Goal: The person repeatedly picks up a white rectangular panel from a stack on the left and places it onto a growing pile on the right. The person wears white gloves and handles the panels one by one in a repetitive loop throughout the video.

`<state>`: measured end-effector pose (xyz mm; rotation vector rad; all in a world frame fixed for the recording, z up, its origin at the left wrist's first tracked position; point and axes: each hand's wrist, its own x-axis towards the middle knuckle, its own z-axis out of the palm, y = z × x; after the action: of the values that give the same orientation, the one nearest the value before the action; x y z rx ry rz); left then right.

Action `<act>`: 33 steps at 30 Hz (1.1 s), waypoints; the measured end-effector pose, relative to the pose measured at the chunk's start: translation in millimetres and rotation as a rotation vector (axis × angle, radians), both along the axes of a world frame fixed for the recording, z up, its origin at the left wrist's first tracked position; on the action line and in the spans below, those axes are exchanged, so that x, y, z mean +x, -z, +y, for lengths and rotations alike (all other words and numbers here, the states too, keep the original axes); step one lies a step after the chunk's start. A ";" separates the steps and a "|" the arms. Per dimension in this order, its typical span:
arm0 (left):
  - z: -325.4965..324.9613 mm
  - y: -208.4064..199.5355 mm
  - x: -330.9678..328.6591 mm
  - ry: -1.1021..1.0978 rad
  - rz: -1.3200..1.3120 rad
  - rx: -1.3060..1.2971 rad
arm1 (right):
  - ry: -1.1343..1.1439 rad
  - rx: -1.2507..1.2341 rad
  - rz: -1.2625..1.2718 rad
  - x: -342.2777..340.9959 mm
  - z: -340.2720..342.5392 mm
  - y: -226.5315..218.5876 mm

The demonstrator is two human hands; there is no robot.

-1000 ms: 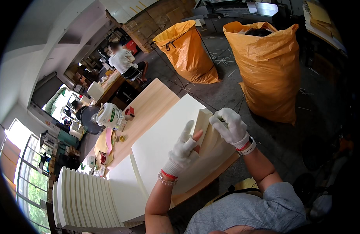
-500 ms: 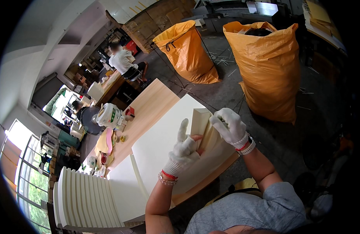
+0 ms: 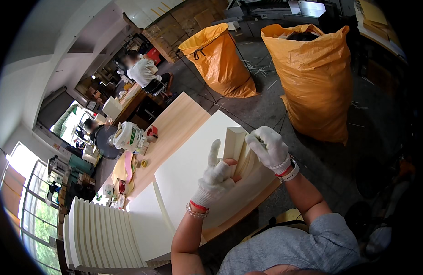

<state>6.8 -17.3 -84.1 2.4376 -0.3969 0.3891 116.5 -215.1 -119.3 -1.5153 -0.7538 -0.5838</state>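
Note:
Over the near right part of the white sheets (image 3: 193, 165), my two gloved hands meet at a folded cream card piece (image 3: 232, 143). My left hand (image 3: 212, 179) is closed on its lower left side, with bare fingertips showing against the card and one finger pointing up. Curled fingers of my right hand (image 3: 269, 147) press at the piece's right edge, where narrow cream strips or folds (image 3: 247, 160) fan out. Whether those folds belong to the same piece, I cannot tell. The right fingertips are partly hidden.
A stack of white ridged panels (image 3: 101, 233) stands at the near left. On the wooden table (image 3: 186, 117) are a white tub (image 3: 127, 136) and a red tape roll (image 3: 152, 131). Two orange sacks (image 3: 223, 59) stand beyond, with thin sticks on the floor. A person (image 3: 142, 72) sits farther back.
Both hands stay nearly in place on the card piece. The cream folds beside the right hand look slightly more spread.

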 end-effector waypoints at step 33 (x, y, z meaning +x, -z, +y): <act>3.0 -0.5 0.8 0.062 -0.048 0.049 | -0.028 0.001 0.030 -4.4 -7.1 -2.8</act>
<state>7.7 -14.3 -83.6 2.4605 -0.5066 0.4160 112.1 -222.2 -116.5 -1.5068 -0.7501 -0.5391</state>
